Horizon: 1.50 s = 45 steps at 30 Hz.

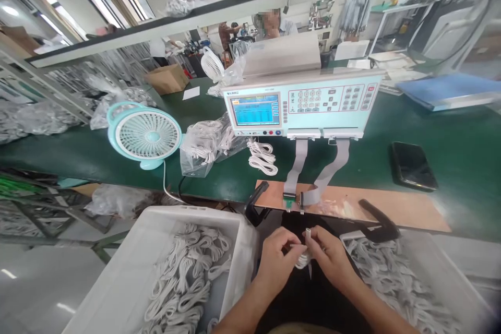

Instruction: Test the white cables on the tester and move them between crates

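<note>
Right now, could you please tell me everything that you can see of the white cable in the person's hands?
The white cable is gathered into a small looped bundle, its jacket looking like smooth plastic. A pale, box-shaped connector stands up at the fingertips of the right hand, while the left hand grips beside the loops. Both hands hold it above dark clothing, on the person's side of the brown board. Fingers hide much of it, so its other end cannot be made out.

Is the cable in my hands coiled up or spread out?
Coiled: the white cable shows several loops gathered between the left hand and right hand, with one connector pointing up.
</note>
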Motion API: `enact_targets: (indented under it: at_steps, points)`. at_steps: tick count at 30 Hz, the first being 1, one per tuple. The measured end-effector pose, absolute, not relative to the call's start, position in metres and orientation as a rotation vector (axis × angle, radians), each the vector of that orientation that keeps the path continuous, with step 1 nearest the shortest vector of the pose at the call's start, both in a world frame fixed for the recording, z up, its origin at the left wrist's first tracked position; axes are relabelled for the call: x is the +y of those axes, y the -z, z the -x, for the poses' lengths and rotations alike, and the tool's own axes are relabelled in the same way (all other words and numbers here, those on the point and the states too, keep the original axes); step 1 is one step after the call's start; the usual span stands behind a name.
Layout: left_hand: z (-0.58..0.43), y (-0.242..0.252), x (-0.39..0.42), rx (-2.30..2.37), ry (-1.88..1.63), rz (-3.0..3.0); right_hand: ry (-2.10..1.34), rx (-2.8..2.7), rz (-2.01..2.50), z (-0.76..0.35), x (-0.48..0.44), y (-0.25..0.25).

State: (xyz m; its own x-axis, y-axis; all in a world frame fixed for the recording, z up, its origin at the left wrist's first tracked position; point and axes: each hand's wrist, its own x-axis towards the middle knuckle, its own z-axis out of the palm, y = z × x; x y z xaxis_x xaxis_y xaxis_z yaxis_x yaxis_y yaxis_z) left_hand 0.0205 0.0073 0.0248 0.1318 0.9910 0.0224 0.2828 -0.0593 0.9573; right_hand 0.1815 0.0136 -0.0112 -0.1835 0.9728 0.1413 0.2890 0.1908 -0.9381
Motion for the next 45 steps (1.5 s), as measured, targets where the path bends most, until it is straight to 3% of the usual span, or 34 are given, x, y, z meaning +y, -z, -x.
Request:
enact_targets:
  at_steps: [4,12,20,28,45]
  points:
    - [-0.026,-0.012,0.026,1.286,-0.965,-1.111,-1.128,-1.386,1.236,-0.172,0.029,0.017]
    - [-0.011,0.002,0.034,0.76,-0.853,-0.405,-1.323,-1.162,1.269,-0.172,0.041,0.021]
    - [-0.014,0.004,0.035,1.001,-0.959,-0.638,-1.326,-1.144,1.263,-0.17,0.041,0.014]
    - [-0.015,0.003,0.045,1.186,-0.966,-1.247,-1.61,-0.664,1.187,-0.156,0.042,0.01]
    - [-0.031,0.019,0.051,1.364,-1.216,-1.136,-1.637,-0.701,1.164,-0.163,0.045,0.023]
